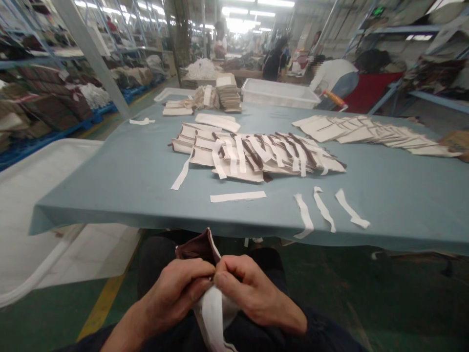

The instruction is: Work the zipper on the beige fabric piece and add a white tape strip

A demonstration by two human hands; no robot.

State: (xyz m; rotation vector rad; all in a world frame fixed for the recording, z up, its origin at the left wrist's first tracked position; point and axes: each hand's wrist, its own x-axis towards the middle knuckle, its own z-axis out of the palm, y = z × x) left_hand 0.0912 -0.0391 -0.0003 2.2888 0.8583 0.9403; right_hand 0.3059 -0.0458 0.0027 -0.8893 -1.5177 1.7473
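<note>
Head view shows us both hands low in our lap, below the near edge of the desk (146, 176). Our left hand (176, 293) and right hand (256, 293) are pressed together, fingertips meeting, both pinched on a brown fabric piece (196, 247) that sticks up just behind the knuckles. A white strip (212, 313) hangs down from the same pinch, between the wrists.

On the grey-blue desk, well apart from our hands, we see a fanned pile of cream pieces with white and brown strips (260, 156) across the middle. Near the front edge lie loose white strips: one flat strip (238, 196) straight ahead, three slanted strips (324, 210) to the right, and one long strip (181, 173) trailing off the pile's left side. Farther right spreads a row of cream panels (373, 131). At the far end stand small stacks (227, 93) and a white plastic tray (280, 93). Another white tray (44, 195) sits at our left beside the desk. A person in a white top (331, 73) bends over beyond the far end. Nothing lies between our hands and the desk edge.
</note>
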